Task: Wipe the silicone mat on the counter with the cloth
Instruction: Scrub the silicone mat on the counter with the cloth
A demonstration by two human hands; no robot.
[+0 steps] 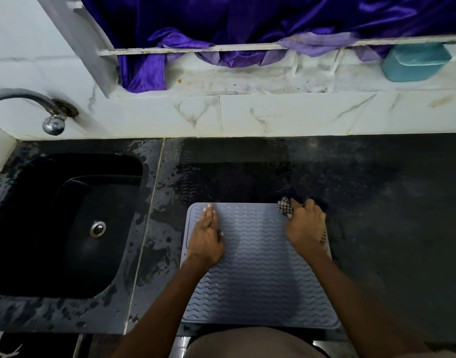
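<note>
A grey silicone mat with a wavy ridged pattern lies flat on the dark counter, near its front edge. My left hand presses flat on the mat's far left part, fingers together and holding nothing. My right hand rests on the mat's far right corner, closed on a black-and-white checkered cloth. Only a small bunch of the cloth sticks out past my fingers; the rest is hidden under the hand.
A black sink with a metal drain is set into the wet counter to the left. A metal tap projects from the white tiled wall. A teal container and purple fabric sit on the ledge behind.
</note>
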